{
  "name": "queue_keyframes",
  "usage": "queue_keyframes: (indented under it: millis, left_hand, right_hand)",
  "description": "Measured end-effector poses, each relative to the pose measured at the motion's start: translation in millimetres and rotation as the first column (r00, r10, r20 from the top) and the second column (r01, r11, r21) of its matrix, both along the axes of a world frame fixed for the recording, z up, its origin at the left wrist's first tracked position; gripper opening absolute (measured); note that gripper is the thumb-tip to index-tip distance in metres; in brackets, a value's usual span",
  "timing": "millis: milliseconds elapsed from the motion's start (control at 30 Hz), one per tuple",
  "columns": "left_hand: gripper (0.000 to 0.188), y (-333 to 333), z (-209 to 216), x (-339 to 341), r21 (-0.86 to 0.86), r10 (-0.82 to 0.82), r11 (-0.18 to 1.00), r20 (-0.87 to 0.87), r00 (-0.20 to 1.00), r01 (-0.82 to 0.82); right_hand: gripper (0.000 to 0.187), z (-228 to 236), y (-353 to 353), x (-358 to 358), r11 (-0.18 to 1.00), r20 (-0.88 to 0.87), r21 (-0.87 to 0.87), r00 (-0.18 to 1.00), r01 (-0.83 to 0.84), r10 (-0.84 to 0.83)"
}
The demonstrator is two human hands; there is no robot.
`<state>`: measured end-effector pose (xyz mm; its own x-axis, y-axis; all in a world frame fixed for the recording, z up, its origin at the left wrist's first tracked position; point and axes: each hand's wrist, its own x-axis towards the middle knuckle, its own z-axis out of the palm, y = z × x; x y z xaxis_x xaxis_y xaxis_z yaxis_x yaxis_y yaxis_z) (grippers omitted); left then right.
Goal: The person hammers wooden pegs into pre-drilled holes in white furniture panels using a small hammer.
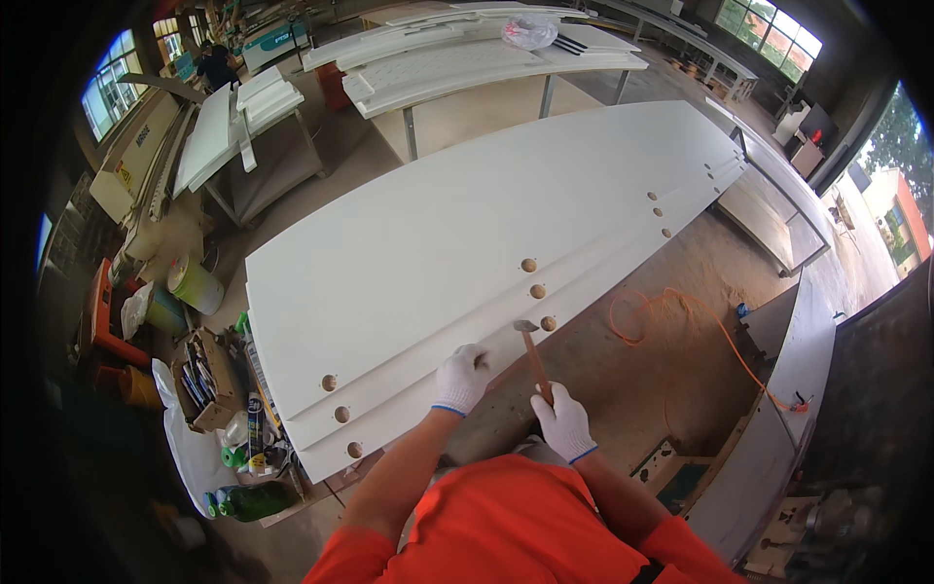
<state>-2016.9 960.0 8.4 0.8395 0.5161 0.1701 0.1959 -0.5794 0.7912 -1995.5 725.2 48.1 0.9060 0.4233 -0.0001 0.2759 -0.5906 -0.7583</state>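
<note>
Head view: two hands in white knit gloves, both over the near edge of the stacked white panels [409,253]. Right hand [562,420] is wrapped around the wooden handle of a hammer [537,364]; its head points away from the person, over the lowest panel edge, just left of a round hole [548,323] (can't tell if it touches the panel). Left hand [461,380] has fingers curled, at the panel edge left of the hammer; can't tell whether it pinches anything small. Panels are stepped, three edges showing, with round holes in groups of three along them. Left of the panels: open cardboard box [227,378] of tubes, spray can [256,423], green bottle [261,500] lying on its side. Right: orange hose [732,343] looping over the floor [623,389]. Behind: another surface [410,133] carrying more white boards [448,73] and a clear plastic bag [530,32]. Far left, another person [216,66] in dark clothing.
</note>
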Motion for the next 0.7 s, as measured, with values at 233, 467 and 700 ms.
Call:
queue_keyframes:
  millis: [233, 467, 700]
  left_hand:
    - [0.019, -84.8, -28.0, 128.0, 0.131, 0.01, 0.991, 0.037, 0.999, -0.015]
    - [0.017, -108.5, -35.9, 152.3, 0.277, 0.129, 0.953, -0.012, 0.992, -0.12]
    - [0.011, -109.6, -46.1, 156.2, 0.329, 0.133, 0.931, 0.092, 0.987, -0.156]
  right_hand:
    - [0.039, -10.3, -125.4, 76.2, 0.971, -0.171, -0.194, 0.97, 0.137, -0.171]
    - [0.043, -21.0, -142.5, 123.8, 0.974, -0.263, -0.225, 0.964, -0.033, -0.028]
    - [0.041, -24.7, -112.3, 152.9, 0.959, -0.036, -0.232, 0.986, -0.165, 0.161]
